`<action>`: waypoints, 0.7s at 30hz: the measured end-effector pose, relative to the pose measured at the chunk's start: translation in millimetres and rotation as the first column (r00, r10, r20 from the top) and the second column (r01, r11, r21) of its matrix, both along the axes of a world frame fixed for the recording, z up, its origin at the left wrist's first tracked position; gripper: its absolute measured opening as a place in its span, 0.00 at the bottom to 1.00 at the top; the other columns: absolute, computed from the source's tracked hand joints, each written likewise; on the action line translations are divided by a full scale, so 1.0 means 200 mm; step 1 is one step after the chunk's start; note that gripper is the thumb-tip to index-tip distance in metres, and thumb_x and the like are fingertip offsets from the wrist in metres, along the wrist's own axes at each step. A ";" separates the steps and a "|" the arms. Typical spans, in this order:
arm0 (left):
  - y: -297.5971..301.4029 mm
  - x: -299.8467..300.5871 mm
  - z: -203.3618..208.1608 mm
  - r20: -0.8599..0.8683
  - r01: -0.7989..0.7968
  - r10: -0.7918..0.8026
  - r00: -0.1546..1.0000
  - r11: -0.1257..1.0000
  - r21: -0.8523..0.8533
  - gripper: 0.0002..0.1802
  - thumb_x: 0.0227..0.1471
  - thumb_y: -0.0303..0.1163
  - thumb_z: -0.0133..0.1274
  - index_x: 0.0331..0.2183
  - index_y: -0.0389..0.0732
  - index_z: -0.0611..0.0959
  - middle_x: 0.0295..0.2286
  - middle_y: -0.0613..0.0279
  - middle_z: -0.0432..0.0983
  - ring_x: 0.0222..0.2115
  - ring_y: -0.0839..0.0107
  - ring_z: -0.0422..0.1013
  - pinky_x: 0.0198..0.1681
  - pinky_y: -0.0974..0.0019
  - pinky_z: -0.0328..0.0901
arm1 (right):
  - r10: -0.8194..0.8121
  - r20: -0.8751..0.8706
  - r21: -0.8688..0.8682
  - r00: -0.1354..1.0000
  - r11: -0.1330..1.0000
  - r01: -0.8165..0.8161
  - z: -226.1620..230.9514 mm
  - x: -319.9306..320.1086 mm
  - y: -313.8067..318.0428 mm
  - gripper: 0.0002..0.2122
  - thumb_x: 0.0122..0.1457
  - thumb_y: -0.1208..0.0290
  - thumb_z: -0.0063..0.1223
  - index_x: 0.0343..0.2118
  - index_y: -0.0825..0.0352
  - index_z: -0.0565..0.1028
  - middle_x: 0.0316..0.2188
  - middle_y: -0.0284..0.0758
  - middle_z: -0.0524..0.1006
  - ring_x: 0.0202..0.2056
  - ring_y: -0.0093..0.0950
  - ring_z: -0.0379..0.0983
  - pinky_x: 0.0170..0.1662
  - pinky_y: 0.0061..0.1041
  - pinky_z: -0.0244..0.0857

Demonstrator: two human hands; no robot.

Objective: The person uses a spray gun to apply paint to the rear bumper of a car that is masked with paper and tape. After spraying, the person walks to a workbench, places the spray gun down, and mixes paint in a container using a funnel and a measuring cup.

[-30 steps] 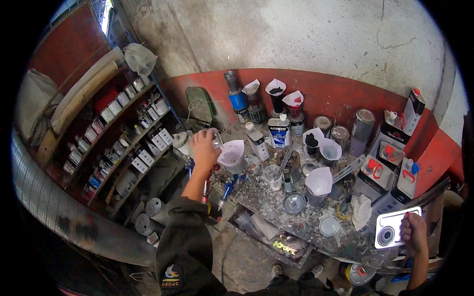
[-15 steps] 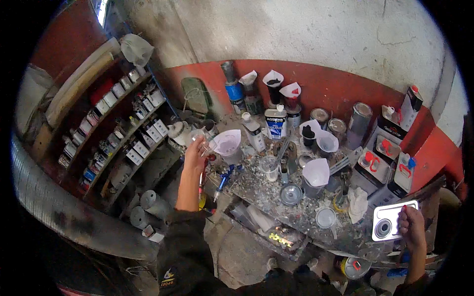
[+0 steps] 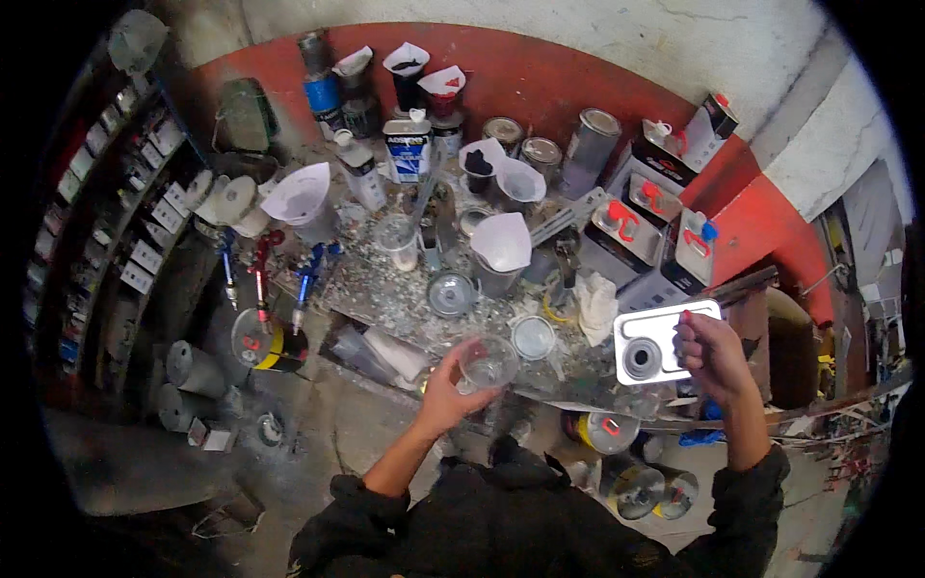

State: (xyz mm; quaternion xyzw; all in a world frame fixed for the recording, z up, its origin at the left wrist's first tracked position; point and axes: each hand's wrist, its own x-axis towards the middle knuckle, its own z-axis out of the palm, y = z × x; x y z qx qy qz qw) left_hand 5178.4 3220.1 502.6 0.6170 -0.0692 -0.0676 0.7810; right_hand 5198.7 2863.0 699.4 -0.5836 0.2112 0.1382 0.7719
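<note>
My left hand [image 3: 447, 393] is wrapped round a clear plastic cup [image 3: 489, 360] in front of the bench edge. The cup looks empty, and its mouth faces up toward me. To the right, my right hand [image 3: 716, 358] grips a rectangular metal can [image 3: 631, 328] by the handle on its top. That silver top has a round dark spout ring and faces me; the can's body is hidden beneath it. Between the hands, a round lid [image 3: 533, 337] lies on the bench, near a crumpled white rag [image 3: 596, 306].
The paint-spattered bench [image 3: 371, 279] carries cups with paper strainers [image 3: 501, 243], an open tin [image 3: 451, 294] and a clear cup [image 3: 398, 241]. Rectangular cans [image 3: 621, 226] crowd its right. Spray guns [image 3: 308, 275] hang off its left edge. Shelves of tins [image 3: 145, 255] stand left.
My left hand has come from the bench's far left to its front middle, bringing the clear cup. My right hand still holds the metal can. My view has turned right and down.
</note>
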 end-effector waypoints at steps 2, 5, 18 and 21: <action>-0.09 -0.04 -0.01 -0.035 0.058 -0.057 0.998 0.998 0.019 0.45 0.37 0.23 0.68 0.58 0.38 0.66 0.52 0.58 0.68 0.55 0.67 0.64 0.59 0.63 0.58 | 0.037 0.013 0.019 0.999 0.999 -0.037 -0.03 0.00 -0.01 0.06 0.64 0.69 0.46 0.32 0.65 0.69 0.22 0.22 0.62 0.20 0.12 0.54 0.19 0.11 0.47; -0.20 -0.07 -0.04 -0.008 0.098 -0.098 0.995 0.993 0.073 0.45 0.37 0.23 0.68 0.57 0.37 0.67 0.52 0.58 0.68 0.55 0.67 0.64 0.59 0.63 0.58 | 0.001 -0.042 -0.009 0.999 1.000 -0.001 -0.05 0.00 0.02 0.06 0.64 0.68 0.47 0.35 0.64 0.69 0.23 0.24 0.65 0.21 0.13 0.56 0.20 0.12 0.48; -0.27 -0.08 -0.01 0.091 0.018 -0.043 0.995 0.964 0.265 0.43 0.35 0.26 0.67 0.56 0.42 0.70 0.53 0.55 0.68 0.55 0.60 0.64 0.59 0.60 0.58 | 0.106 -0.052 -0.022 0.993 0.994 -0.108 -0.20 -0.01 0.30 0.07 0.63 0.67 0.51 0.37 0.63 0.70 0.26 0.25 0.66 0.24 0.15 0.60 0.24 0.15 0.53; -0.25 -0.12 -0.05 0.093 -0.026 0.001 0.996 0.966 0.259 0.42 0.34 0.27 0.67 0.55 0.45 0.72 0.52 0.54 0.68 0.54 0.57 0.64 0.58 0.59 0.58 | 0.135 -0.065 -0.053 0.989 0.989 -0.139 -0.25 0.00 0.40 0.06 0.62 0.67 0.51 0.36 0.63 0.70 0.26 0.24 0.66 0.24 0.15 0.60 0.24 0.16 0.53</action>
